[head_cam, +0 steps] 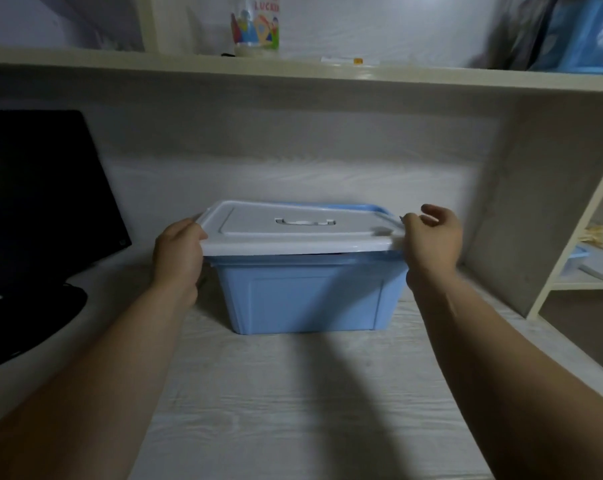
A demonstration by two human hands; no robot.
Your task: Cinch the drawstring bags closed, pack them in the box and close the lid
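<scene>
A light blue plastic box (307, 296) stands on the pale wood desk in front of me. A white lid (293, 230) with a recessed handle lies on top of it, slightly raised at the front, with a dark gap under its front edge. My left hand (179, 258) grips the lid's left end. My right hand (431, 237) holds the lid's right end by the blue side latch (379, 209), thumb on top. No drawstring bags show; the inside of the box is hidden by the lid.
A dark monitor (40, 202) with its stand stands at the left on the desk (293, 410). A shelf (293, 74) overhead carries a printed cup (255, 26) and blue items. A vertical panel (522, 202) closes the right side, with shelves beyond.
</scene>
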